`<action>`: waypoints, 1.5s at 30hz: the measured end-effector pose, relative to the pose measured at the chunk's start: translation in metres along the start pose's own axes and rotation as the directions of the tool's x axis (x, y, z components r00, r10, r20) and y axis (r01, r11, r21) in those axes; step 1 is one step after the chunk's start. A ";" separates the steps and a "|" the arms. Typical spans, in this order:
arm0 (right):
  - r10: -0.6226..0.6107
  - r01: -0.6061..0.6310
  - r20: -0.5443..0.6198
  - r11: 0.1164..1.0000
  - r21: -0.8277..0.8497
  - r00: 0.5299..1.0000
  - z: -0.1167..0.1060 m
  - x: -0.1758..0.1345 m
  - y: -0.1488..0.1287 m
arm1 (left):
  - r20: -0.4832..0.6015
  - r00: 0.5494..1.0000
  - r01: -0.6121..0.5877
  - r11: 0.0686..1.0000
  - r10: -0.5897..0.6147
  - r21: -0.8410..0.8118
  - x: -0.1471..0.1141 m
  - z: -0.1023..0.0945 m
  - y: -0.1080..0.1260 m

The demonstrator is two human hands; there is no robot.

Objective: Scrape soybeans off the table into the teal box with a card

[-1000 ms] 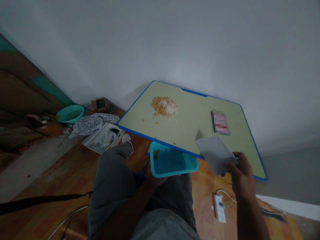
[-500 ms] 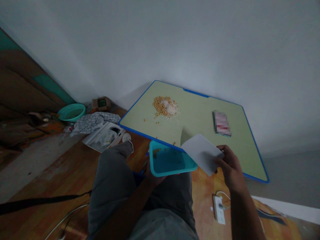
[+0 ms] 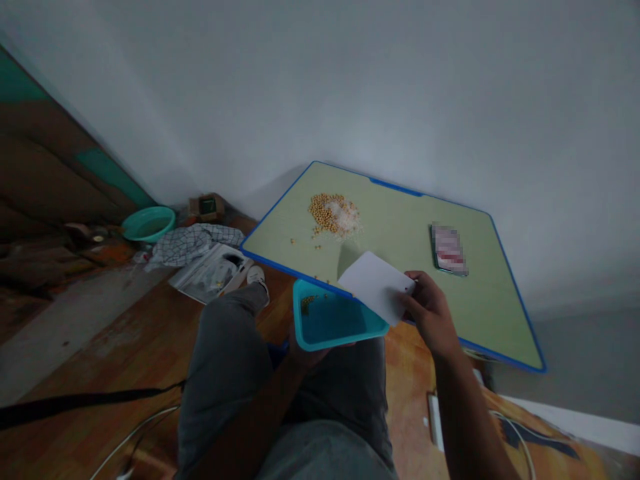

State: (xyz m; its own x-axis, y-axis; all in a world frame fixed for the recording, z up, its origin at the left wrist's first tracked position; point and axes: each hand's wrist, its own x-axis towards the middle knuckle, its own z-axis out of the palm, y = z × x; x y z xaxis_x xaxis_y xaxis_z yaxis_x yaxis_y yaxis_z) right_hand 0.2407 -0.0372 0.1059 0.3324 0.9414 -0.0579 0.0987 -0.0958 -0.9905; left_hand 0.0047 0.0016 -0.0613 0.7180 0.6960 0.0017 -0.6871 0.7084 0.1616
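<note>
My right hand (image 3: 429, 312) grips a white card (image 3: 376, 285) by its right end; the card rests on the near edge of a green table with a blue rim (image 3: 400, 220). My left hand (image 3: 306, 353) holds a turquoise tray (image 3: 334, 320) from beneath, just below that table edge. A few yellow beans lie in the tray's far left corner. A pile of yellow beans mixed with white grains (image 3: 334, 213) sits on the table's far left part, with stray beans scattered toward the near edge.
A phone (image 3: 449, 249) lies on the table's right side. On the wooden floor to the left are a teal basin (image 3: 149, 223), a checked cloth (image 3: 193, 242) and a magazine (image 3: 210, 272). A power strip (image 3: 434, 420) lies by my right arm. My knees fill the foreground.
My right hand has slid the white card leftward along the table's near edge, toward the tray. The tray stays in about the same place under the edge.
</note>
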 end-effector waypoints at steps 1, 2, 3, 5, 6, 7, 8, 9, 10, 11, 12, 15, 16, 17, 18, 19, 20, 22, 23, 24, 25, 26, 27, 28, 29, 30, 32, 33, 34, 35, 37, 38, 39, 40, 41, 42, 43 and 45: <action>0.001 -0.001 0.017 1.000 0.004 1.000 0.001 0.000 -0.001 | -0.005 1.000 -0.015 1.000 0.015 -0.015 0.000 -0.001 0.000; 0.001 -0.001 0.035 1.000 0.011 0.999 0.001 0.000 -0.002 | -0.010 1.000 -0.017 0.999 0.017 -0.031 -0.001 -0.002 0.001; -0.002 0.001 0.054 1.000 0.017 0.999 0.001 0.000 -0.003 | -0.014 1.000 -0.021 0.999 0.020 -0.042 -0.001 -0.003 0.001; -0.020 0.018 0.076 0.999 0.026 0.997 -0.001 0.005 -0.007 | -0.010 1.000 -0.024 0.998 0.023 -0.053 -0.002 -0.001 0.003; -0.038 0.036 0.078 0.999 0.027 0.996 -0.002 0.010 -0.009 | -0.001 1.000 -0.020 0.998 0.020 -0.056 -0.002 0.001 0.004; -0.059 0.057 0.074 0.998 0.026 0.996 -0.003 0.016 -0.012 | 0.012 1.000 -0.018 0.998 0.018 -0.059 -0.002 0.004 0.005; -0.085 0.083 0.064 0.996 0.022 0.994 -0.004 0.023 -0.015 | 0.030 1.000 0.000 0.998 0.002 -0.059 -0.002 0.008 0.007; -0.111 0.110 0.058 0.994 0.005 0.992 -0.004 0.032 -0.018 | 0.046 0.999 0.008 0.998 -0.005 -0.060 -0.002 0.012 0.008; -0.139 0.139 0.059 0.990 -0.011 0.989 -0.005 0.042 -0.021 | 0.063 0.998 0.014 0.998 -0.010 -0.062 -0.002 0.015 0.009; -0.164 0.165 0.077 0.986 -0.015 0.984 -0.005 0.053 -0.024 | 0.079 0.997 0.018 0.998 -0.013 -0.061 -0.003 0.018 0.009; -0.183 0.185 0.108 0.983 -0.014 0.977 -0.005 0.064 -0.028 | 0.093 0.996 0.011 0.998 -0.005 -0.064 -0.003 0.019 0.009; -0.203 0.210 0.217 0.978 -0.008 0.955 -0.002 0.097 -0.036 | 0.127 0.992 -0.008 0.998 0.016 -0.069 -0.003 0.017 0.009; -0.203 0.209 0.229 0.978 -0.003 0.952 0.000 0.106 -0.037 | 0.131 0.991 -0.009 0.998 0.018 -0.068 -0.003 0.016 0.008; -0.203 0.207 0.233 0.978 0.006 0.951 0.003 0.114 -0.038 | 0.129 0.991 -0.009 0.998 0.017 -0.064 -0.003 0.014 0.008; -0.203 0.206 0.233 0.979 0.014 0.951 0.005 0.120 -0.039 | 0.125 0.992 -0.012 0.998 0.019 -0.057 -0.003 0.013 0.008; -0.204 0.205 0.229 0.979 0.022 0.952 0.008 0.125 -0.039 | 0.115 0.993 -0.017 0.999 0.022 -0.048 -0.002 0.012 0.007; -0.205 0.204 0.227 0.979 0.029 0.952 0.010 0.129 -0.039 | 0.107 0.994 -0.028 0.999 0.032 -0.040 -0.003 0.012 0.007; -0.201 0.198 0.230 0.979 0.036 0.952 0.015 0.134 -0.037 | 0.094 0.995 -0.042 0.999 0.044 -0.024 -0.003 0.011 0.006; -0.196 0.193 0.236 0.980 0.039 0.952 0.016 0.135 -0.036 | 0.084 0.995 -0.043 0.999 0.044 -0.016 -0.003 0.010 0.006; -0.191 0.187 0.245 0.982 0.041 0.951 0.018 0.136 -0.035 | 0.075 0.996 -0.043 0.999 0.044 -0.009 -0.004 0.010 0.005; -0.188 0.183 0.252 0.982 0.042 0.949 0.019 0.136 -0.033 | 0.063 0.997 -0.048 0.999 0.049 -0.003 -0.004 0.010 0.005; -0.187 0.182 0.256 0.982 0.044 0.948 0.020 0.136 -0.032 | 0.050 0.997 -0.060 0.998 0.060 0.001 -0.004 0.009 0.005; -0.189 0.183 0.257 0.982 0.047 0.948 0.021 0.136 -0.030 | 0.037 0.997 -0.073 0.997 0.073 0.002 -0.004 0.010 0.005; -0.193 0.186 0.253 0.981 0.052 0.948 0.021 0.136 -0.028 | 0.031 0.996 -0.086 0.996 0.086 0.002 -0.003 0.010 0.005; -0.198 0.190 0.246 0.980 0.058 0.949 0.022 0.136 -0.026 | 0.031 0.995 -0.090 0.996 0.090 0.000 -0.002 0.011 0.006; -0.202 0.192 0.238 0.979 0.065 0.950 0.022 0.136 -0.024 | 0.039 0.995 -0.087 0.996 0.087 -0.003 -0.001 0.013 0.007; -0.202 0.190 0.231 0.979 0.075 0.952 0.023 0.137 -0.020 | 0.075 0.995 -0.062 0.998 0.063 -0.011 0.001 0.017 0.008; -0.200 0.187 0.235 0.979 0.076 0.951 0.023 0.138 -0.019 | 0.093 0.994 -0.054 0.998 0.055 -0.017 0.001 0.019 0.009; -0.197 0.184 0.240 0.980 0.077 0.951 0.023 0.140 -0.017 | 0.110 0.993 -0.046 0.999 0.048 -0.025 0.001 0.021 0.009; -0.197 0.183 0.243 0.980 0.078 0.950 0.024 0.141 -0.015 | 0.126 0.991 -0.047 0.998 0.051 -0.035 0.001 0.022 0.010; -0.201 0.186 0.238 0.979 0.085 0.950 0.025 0.143 -0.011 | 0.145 0.987 -0.056 0.997 0.063 -0.052 0.000 0.021 0.009; -0.206 0.190 0.230 0.978 0.090 0.951 0.026 0.144 -0.009 | 0.145 0.987 -0.062 0.996 0.070 -0.059 0.000 0.019 0.009; -0.210 0.193 0.221 0.976 0.098 0.952 0.026 0.144 -0.007 | 0.140 0.988 -0.063 0.996 0.072 -0.064 -0.001 0.017 0.008; -0.213 0.193 0.213 0.975 0.107 0.954 0.027 0.145 -0.006 | 0.132 0.989 -0.060 0.996 0.068 -0.066 -0.002 0.014 0.008; -0.212 0.191 0.211 0.975 0.116 0.954 0.028 0.145 -0.005 | 0.122 0.990 -0.056 0.996 0.065 -0.069 -0.002 0.012 0.007; -0.209 0.186 0.212 0.975 0.122 0.955 0.029 0.144 -0.004 | 0.116 0.991 -0.053 0.996 0.062 -0.072 -0.002 0.009 0.007; -0.205 0.181 0.216 0.975 0.126 0.955 0.029 0.144 -0.003 | 0.116 0.991 -0.057 0.995 0.066 -0.077 -0.002 0.008 0.006; -0.195 0.169 0.225 0.977 0.128 0.955 0.030 0.143 -0.003 | 0.121 0.990 -0.057 0.995 0.066 -0.080 -0.002 0.007 0.006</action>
State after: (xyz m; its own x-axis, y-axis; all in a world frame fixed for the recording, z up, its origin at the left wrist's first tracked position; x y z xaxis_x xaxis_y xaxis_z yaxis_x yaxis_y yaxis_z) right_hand 0.2601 0.1076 0.0967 0.0875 0.9901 0.1094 0.0325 0.1069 -0.9937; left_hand 0.0000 0.0035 -0.0530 0.6793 0.7219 0.1322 -0.7333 0.6750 0.0821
